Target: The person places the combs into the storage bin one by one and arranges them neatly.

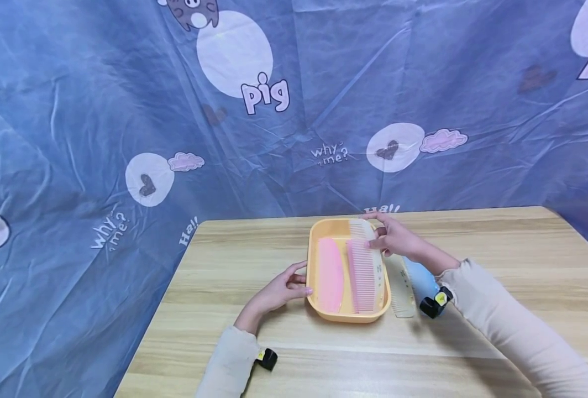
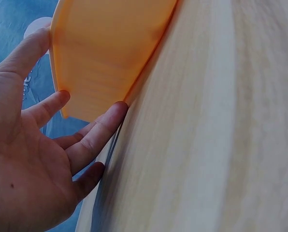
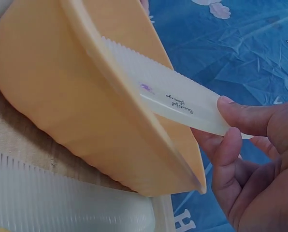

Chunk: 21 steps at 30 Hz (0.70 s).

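My right hand (image 1: 397, 239) pinches one end of a cream comb (image 3: 168, 99) between thumb and fingers. The comb slants over the right half of an orange plastic basin (image 1: 348, 318), its far end inside the rim. Beneath it lies a pink comb (image 1: 352, 271), partly covered. Another pink comb (image 1: 330, 273) lies in the basin's left half. At the basin's left side, my left hand (image 1: 280, 290) touches the wall and rim with spread fingers; the left wrist view shows the fingertips (image 2: 62, 95) against the outer wall.
Right of the basin, a second cream comb (image 1: 402, 293) lies on the wooden table (image 1: 214, 276), beside a blue comb (image 1: 422, 279) partly hidden by my right forearm. A blue printed cloth (image 1: 294, 182) hangs behind the table's back edge.
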Each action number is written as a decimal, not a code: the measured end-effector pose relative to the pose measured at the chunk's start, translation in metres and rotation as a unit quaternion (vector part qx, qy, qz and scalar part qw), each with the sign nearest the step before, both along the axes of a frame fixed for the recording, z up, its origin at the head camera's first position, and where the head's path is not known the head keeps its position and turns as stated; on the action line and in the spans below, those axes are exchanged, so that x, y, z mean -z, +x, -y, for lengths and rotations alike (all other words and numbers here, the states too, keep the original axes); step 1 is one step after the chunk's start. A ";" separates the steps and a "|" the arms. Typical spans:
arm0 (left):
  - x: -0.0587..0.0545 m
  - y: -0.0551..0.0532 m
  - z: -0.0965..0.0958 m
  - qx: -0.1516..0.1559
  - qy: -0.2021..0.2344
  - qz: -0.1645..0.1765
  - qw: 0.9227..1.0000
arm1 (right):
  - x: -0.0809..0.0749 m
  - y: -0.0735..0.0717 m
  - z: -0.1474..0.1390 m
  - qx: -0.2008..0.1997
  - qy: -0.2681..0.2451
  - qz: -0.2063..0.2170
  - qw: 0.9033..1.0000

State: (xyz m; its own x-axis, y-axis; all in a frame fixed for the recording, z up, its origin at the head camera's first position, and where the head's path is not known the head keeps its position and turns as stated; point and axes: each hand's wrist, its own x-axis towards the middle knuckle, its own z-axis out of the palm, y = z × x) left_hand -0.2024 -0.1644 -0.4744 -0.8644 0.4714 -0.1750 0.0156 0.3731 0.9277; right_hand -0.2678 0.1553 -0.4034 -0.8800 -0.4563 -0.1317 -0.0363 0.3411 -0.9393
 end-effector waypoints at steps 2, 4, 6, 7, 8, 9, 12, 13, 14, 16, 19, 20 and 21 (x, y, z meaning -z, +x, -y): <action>-0.001 0.000 0.000 0.000 -0.001 0.001 1.000 | 0.001 0.000 0.001 -0.002 0.002 -0.002 1.000; -0.002 0.001 0.000 0.001 0.000 0.002 1.000 | 0.001 0.001 0.003 -0.005 0.008 -0.009 1.000; -0.002 0.001 0.000 0.001 0.000 0.002 1.000 | 0.002 0.002 0.004 -0.004 0.018 -0.025 1.000; -0.001 0.000 0.000 0.001 0.000 0.002 1.000 | 0.002 0.002 0.004 -0.004 0.026 -0.039 0.999; -0.001 0.000 0.000 0.000 -0.001 0.001 1.000 | 0.002 0.002 0.005 -0.004 0.036 -0.054 0.998; -0.001 0.000 0.000 -0.001 -0.001 0.001 1.000 | 0.003 0.002 0.005 -0.002 0.048 -0.074 0.996; 0.000 0.000 0.000 0.000 -0.002 0.001 1.000 | 0.005 0.001 0.006 0.002 0.084 -0.130 0.988; -0.001 0.000 0.000 0.001 -0.001 0.001 1.000 | 0.006 0.001 0.006 0.004 0.094 -0.143 0.985; -0.001 0.000 0.000 0.001 0.000 0.002 1.000 | 0.007 0.001 0.006 0.006 0.104 -0.154 0.983; -0.001 0.000 0.000 0.002 0.001 0.002 1.000 | 0.008 0.000 0.005 0.012 0.119 -0.169 0.978; 0.000 0.000 0.000 0.002 0.003 0.002 1.000 | 0.009 -0.002 0.005 0.015 0.143 -0.187 0.972; 0.000 0.000 0.000 0.002 0.003 0.003 1.000 | 0.010 -0.002 0.005 0.015 0.152 -0.193 0.969; 0.001 0.000 0.000 0.003 0.004 0.002 1.000 | 0.010 -0.002 0.005 0.014 0.160 -0.198 0.967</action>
